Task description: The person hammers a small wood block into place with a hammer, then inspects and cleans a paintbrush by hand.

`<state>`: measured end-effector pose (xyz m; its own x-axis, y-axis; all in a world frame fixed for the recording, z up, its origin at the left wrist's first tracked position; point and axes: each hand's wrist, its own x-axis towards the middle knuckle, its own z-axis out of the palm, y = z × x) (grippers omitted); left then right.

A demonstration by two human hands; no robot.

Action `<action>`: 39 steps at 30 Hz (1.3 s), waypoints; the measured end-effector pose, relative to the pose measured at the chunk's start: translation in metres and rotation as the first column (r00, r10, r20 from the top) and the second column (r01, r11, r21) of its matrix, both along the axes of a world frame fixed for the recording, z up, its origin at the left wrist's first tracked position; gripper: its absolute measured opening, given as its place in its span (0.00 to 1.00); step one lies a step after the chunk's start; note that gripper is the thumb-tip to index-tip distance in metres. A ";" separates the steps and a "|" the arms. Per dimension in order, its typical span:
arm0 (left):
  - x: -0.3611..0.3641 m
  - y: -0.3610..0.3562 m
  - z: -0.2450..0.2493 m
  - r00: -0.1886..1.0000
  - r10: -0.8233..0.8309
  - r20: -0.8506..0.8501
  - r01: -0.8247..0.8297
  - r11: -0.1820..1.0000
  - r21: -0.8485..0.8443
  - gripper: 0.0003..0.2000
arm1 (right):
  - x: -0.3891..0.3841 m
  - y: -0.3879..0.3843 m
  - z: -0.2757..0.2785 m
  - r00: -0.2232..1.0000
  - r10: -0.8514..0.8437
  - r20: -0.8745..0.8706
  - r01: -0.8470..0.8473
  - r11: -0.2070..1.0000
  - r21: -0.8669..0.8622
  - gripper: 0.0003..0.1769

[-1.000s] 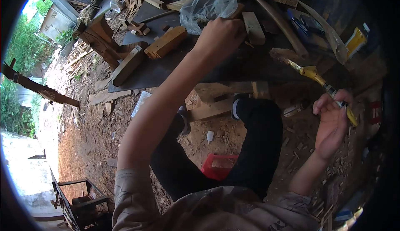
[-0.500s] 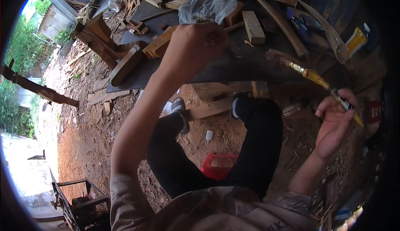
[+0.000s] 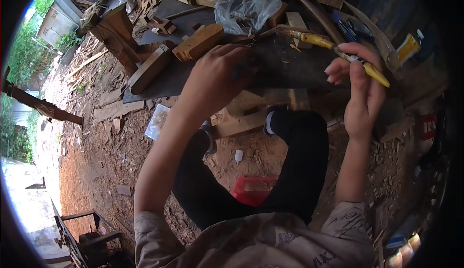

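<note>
My left hand (image 3: 216, 72) is curled over the near part of a dark worktable (image 3: 295, 72), knuckles up. Its fingers are closed and face away from me, so I cannot tell what they hold. In my right hand (image 3: 360, 86) is a paintbrush (image 3: 316, 40) with a yellow handle, pinched between thumb and fingers. The brush points left, its bristle end over the table near a pale wooden block (image 3: 296, 22). A clear plastic bag (image 3: 249, 6) lies beyond my left hand. Just left of that hand is a shaped wooden piece (image 3: 199, 43).
Another wooden piece (image 3: 150, 70) lies at the table's left edge, beside a thick wooden post (image 3: 113, 36). A long-handled tool (image 3: 319, 14) and a yellow tube (image 3: 408, 49) are at right. A red plastic stool (image 3: 246, 190) shows between my legs. Wood scraps cover the ground.
My right hand has moved up and left, bringing the paintbrush over the table. My left hand has dropped nearer to me, uncovering more of the bag and the shaped wooden piece.
</note>
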<state>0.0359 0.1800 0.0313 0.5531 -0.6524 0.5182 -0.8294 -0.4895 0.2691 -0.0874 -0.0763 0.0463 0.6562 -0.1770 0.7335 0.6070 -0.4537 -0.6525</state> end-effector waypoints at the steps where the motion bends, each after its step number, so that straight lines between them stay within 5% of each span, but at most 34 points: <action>1: -0.005 0.000 -0.005 1.000 -0.005 0.000 0.005 1.000 -0.015 0.19 | 0.002 0.002 0.000 1.000 -0.009 -0.030 0.008 1.000 -0.022 0.21; 12: -0.030 0.015 -0.013 0.995 -0.101 0.013 0.102 0.993 -0.065 0.18 | 0.012 0.008 -0.002 0.999 0.020 -0.049 -0.024 0.996 -0.080 0.20; 16: -0.024 0.022 -0.010 0.999 -0.035 0.020 0.037 0.994 -0.106 0.14 | 0.024 0.016 -0.007 0.992 0.104 -0.077 -0.105 0.994 -0.007 0.15; 20: -0.018 0.029 -0.007 0.999 0.034 0.041 -0.027 0.989 -0.148 0.12 | 0.017 0.014 -0.008 0.985 -0.023 -0.173 0.004 0.994 -0.109 0.13; 29: -0.016 0.029 -0.017 0.998 0.066 0.016 -0.062 0.981 -0.182 0.10 | -0.018 0.008 -0.004 0.998 -0.032 -0.050 0.034 0.999 0.032 0.16; 39: -0.015 0.032 -0.013 0.990 0.138 0.020 -0.132 0.971 -0.202 0.08 | 0.019 0.018 -0.007 0.990 -0.064 -0.127 0.041 0.983 -0.177 0.12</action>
